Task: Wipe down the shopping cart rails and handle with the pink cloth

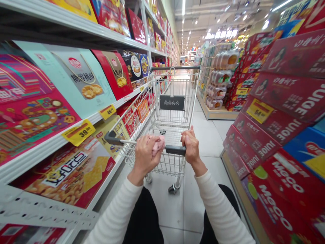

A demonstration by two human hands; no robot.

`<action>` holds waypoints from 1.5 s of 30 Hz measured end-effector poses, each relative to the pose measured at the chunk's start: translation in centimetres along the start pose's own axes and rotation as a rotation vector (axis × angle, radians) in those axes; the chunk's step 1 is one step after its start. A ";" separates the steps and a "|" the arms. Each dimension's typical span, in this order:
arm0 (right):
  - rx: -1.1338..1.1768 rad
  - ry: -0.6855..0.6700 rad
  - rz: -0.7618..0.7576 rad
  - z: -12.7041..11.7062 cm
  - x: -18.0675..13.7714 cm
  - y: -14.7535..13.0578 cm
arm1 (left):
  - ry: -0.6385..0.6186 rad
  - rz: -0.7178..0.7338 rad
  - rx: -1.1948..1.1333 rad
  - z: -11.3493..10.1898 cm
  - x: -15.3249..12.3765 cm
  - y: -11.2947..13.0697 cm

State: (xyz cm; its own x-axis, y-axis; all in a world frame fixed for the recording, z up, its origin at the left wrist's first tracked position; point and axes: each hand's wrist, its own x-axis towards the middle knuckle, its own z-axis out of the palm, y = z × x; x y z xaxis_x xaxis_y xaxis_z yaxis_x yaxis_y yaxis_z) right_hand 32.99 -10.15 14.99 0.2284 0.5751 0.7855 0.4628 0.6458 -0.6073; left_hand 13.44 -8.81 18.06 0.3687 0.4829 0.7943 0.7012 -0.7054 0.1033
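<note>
Both of my hands are on the near end of a wire shopping cart (175, 162). My left hand (147, 152) is closed over the grey handle bar (175, 149), left of its middle. A crumpled pink thing (158, 145), soft-looking, is tucked under its fingers against the bar; its kind I cannot make out. My right hand (191, 145) wraps round the bar's right end, thumb pointing up. The cart's basket holds nothing that I can see. A dark panel (172, 102) with small round symbols hangs inside it.
Shelves with gift boxes (73, 81) and yellow price tags (78, 132) run close along the left. Stacked red cartons (286, 84) stand near on the right. Farther along, a low wooden platform (220, 114) carries stacked goods. A tiled aisle (205, 135) stretches ahead.
</note>
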 end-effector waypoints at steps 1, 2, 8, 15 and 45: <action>0.008 0.005 0.001 0.0 0.0 0.1 | 0.009 0.005 -0.006 0.5 0.1 1.2; 0.016 0.009 -0.002 -0.1 0.0 0.2 | 0.022 0.003 -0.010 1.0 0.2 2.3; -0.009 -0.122 -0.060 -2.1 0.6 1.5 | -0.052 0.025 0.020 0.9 0.7 1.8; 0.021 -0.036 -0.054 -2.7 0.9 2.0 | 0.125 -0.059 0.076 0.6 -0.6 -1.1; 0.078 -0.009 0.038 -2.0 0.5 1.9 | 0.559 0.123 0.082 10.2 -4.0 7.6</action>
State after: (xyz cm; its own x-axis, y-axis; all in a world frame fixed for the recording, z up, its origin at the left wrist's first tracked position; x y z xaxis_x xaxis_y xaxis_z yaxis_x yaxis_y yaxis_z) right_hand 35.70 -9.62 14.40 0.2369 0.6039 0.7610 0.3861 0.6603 -0.6442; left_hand 23.56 -10.80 9.59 0.0876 0.0362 0.9955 0.7271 -0.6854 -0.0391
